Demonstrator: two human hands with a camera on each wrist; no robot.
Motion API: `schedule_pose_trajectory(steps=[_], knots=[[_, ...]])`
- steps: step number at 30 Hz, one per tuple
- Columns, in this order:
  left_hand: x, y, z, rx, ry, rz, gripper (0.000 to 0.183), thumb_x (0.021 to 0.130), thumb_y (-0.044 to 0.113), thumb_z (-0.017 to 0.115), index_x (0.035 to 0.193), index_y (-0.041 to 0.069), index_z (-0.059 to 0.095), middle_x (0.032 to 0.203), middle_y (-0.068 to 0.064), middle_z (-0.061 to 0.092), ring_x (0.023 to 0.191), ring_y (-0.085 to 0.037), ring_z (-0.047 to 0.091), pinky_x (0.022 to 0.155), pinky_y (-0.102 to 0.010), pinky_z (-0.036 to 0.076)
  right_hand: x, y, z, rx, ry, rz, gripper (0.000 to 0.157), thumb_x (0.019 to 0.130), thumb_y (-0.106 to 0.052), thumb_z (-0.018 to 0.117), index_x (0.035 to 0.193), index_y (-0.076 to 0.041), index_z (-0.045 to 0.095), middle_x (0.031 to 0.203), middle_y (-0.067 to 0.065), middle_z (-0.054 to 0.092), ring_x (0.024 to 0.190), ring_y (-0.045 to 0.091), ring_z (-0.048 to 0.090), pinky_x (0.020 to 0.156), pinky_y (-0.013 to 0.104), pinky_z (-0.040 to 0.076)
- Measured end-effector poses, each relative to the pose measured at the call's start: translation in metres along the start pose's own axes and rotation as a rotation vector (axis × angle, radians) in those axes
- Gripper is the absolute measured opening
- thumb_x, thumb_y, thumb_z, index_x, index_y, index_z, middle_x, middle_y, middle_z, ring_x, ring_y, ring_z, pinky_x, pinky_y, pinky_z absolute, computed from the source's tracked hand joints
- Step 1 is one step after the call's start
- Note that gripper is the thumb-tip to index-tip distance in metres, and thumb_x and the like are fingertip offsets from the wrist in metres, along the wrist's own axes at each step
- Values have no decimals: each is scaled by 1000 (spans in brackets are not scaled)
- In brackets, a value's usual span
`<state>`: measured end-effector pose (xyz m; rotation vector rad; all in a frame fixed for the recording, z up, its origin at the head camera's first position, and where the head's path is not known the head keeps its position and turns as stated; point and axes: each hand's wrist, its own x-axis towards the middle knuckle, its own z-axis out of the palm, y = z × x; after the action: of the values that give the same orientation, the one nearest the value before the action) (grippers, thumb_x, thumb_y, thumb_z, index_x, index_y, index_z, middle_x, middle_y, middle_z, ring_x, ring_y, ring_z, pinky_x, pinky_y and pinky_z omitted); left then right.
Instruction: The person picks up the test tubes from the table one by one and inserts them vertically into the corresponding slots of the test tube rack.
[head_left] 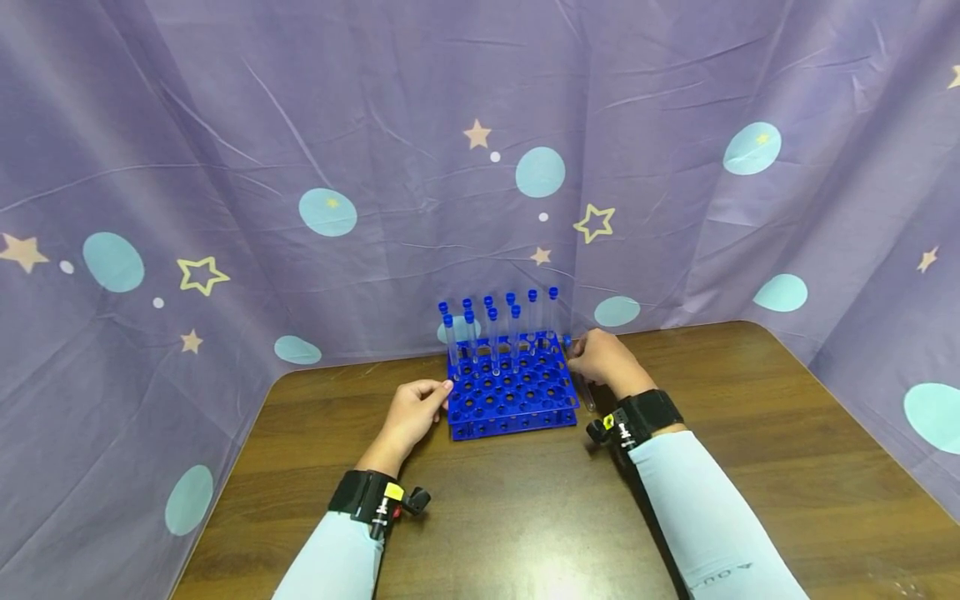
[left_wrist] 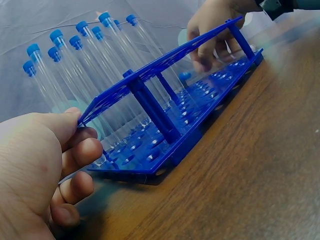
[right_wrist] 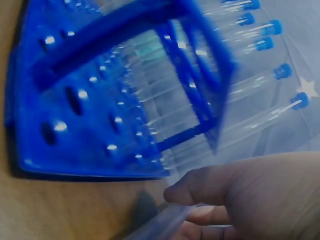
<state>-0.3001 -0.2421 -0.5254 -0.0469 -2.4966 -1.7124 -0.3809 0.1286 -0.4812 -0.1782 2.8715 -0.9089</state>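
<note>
A blue test tube rack (head_left: 510, 400) stands on the table, with several clear, blue-capped test tubes (head_left: 495, 342) upright in its two far rows. My left hand (head_left: 412, 410) pinches the left edge of the rack's top plate, thumb above and index finger below; its other fingers are loosely curled. Beside the rack's right side, my right hand (head_left: 606, 360) holds a loose test tube (head_left: 588, 398) low at the table, its blue cap pointing away from me. The right wrist view shows the thumb and fingers around this clear tube (right_wrist: 162, 222), partly hidden by the hand.
Nearer rows of the rack show bare holes (head_left: 517, 392). The brown wooden table (head_left: 495, 508) extends in front and to both sides. A purple patterned curtain (head_left: 420, 167) hangs close behind the rack.
</note>
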Motion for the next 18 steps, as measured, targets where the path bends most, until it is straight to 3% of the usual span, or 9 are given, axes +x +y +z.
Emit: schedule_pose_trajectory(steps=[3, 6, 11, 18], knots=[[0, -1, 0, -2, -1, -2, 29, 111, 25, 76, 95, 2, 84, 77, -2, 72, 62, -15, 56, 60, -24, 51, -2, -2, -9, 17, 29, 1, 19, 100, -23, 74, 107, -6, 72, 78, 6, 78, 64, 18, 74, 69, 38, 62], [1, -1, 0, 1, 0, 3, 29, 111, 25, 76, 96, 2, 85, 77, -2, 72, 61, -14, 57, 60, -24, 51, -4, -6, -19, 59, 79, -14, 35, 100, -25, 76, 125, -1, 74, 89, 11, 83, 68, 16, 78, 76, 39, 64], [1, -1, 0, 11, 2, 5, 27, 110, 24, 77, 97, 1, 85, 77, -2, 73, 61, -12, 57, 59, -24, 51, -7, -16, -32, 127, 162, -67, 42, 103, -27, 78, 134, 0, 71, 92, 11, 81, 67, 16, 77, 68, 34, 59], [0, 1, 0, 22, -4, -1, 29, 111, 25, 76, 97, 2, 85, 77, 0, 72, 61, -13, 57, 59, -25, 51, -22, -35, -41, 197, 318, -184, 43, 107, -29, 76, 140, -5, 65, 102, 12, 79, 90, 30, 77, 86, 50, 61]])
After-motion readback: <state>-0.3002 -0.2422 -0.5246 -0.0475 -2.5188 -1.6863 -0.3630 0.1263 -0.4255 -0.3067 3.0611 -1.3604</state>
